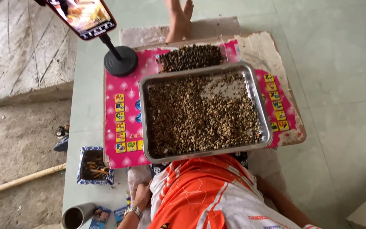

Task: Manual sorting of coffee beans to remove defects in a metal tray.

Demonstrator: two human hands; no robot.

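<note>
i'm seeing my left hand (pixel 142 196) resting low by the floor, fingers curled, holding nothing i can make out. just right of it, the rectangular steel tray of brown beans (pixel 205 111) is sitting tilted over my lap and the pink alphabet mat (pixel 123 123). i'd judge keeping it level matters. my right hand is hidden; i cannot tell its state.

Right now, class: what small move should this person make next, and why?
Probably bring the left hand up to the rectangular steel tray of brown beans. The tray rests over the lap, the hand lies on the mat, away from it, and the right hand is hidden.
</note>
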